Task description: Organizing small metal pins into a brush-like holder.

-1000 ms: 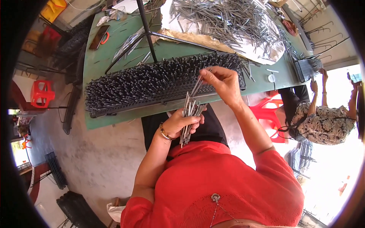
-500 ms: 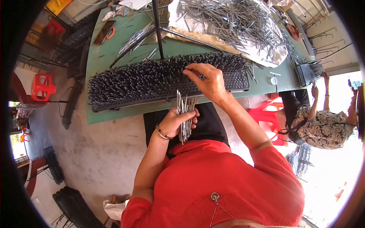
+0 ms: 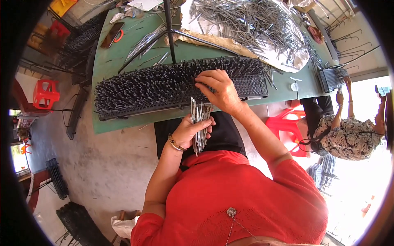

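1. Centrally, one black perforated rack [image 3: 255, 85] lies along the near edge of the green tabletop [image 3: 107, 126], crowded with dark rods [image 3: 152, 88], too many to count; bare holes show toward its right end.
2. One bundle of thin metal rods [image 3: 197, 112] sits in the left hand [image 3: 189, 132], fingers and thumb wrapped snugly round it, just in front of the rack.
3. The right hand [image 3: 221, 90] is over the rack, thumb and fingertips drawn nearly together; I cannot tell whether a rod is between them.
4. Behind the rack, the tabletop bears one heap of loose rods [image 3: 250, 20] on a white sheet [image 3: 302, 61], plus one phone [image 3: 112, 35].
5. Farther out, two red stools [image 3: 46, 95] flank the table on the grey floor [image 3: 115, 164]; at right, one co-worker [image 3: 349, 135] has both hands at a second black rack [image 3: 331, 80].
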The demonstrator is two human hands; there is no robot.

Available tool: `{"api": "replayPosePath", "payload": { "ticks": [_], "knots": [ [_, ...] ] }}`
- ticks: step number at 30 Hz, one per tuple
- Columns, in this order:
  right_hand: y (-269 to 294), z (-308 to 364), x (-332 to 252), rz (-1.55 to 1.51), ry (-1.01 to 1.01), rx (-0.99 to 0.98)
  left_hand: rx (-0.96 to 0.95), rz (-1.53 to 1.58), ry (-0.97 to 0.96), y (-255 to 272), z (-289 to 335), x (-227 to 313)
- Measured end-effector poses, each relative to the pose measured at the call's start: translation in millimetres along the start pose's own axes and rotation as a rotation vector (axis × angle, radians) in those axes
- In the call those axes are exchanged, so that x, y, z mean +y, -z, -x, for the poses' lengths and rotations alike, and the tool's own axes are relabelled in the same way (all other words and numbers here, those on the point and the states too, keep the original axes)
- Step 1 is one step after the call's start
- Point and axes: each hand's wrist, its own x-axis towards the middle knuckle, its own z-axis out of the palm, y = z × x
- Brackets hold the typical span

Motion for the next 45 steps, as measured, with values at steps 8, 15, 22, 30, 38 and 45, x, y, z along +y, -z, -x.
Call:
{"api": "replayPosePath", "payload": {
  "ticks": [8, 15, 22, 30, 38, 45],
  "knots": [
    [-0.6, 1.0, -7.3, 0.064, -0.072, 0.047, 0.016, 0.032, 0.001, 2.8, -0.4, -3.9],
    [3.7, -6.0, -10.4, 0.151, -0.079, -0.012, 0.004, 0.03, -0.005, -1.1, 1.2, 2.6],
    [26.8, -0.2, -20.4, -0.053, -0.227, -0.066, 0.025, -0.002, -0.057, 0.9, 3.7, 6.2],
    [37.1, 26.1, -25.9, -0.599, -0.891, -0.379, -0.007, -0.086, -0.108, -10.4, -0.3, 12.2],
    [48.1, 12.2, -14.6, -0.681, -0.982, -0.248, 0.102, -0.013, -0.04, -11.7, -0.8, 3.2],
    [50.6, -4.4, -7.8, -0.583, -0.838, 0.002, 0.096, 0.026, -0.017, -3.3, -1.6, -1.4]
  ]
}}
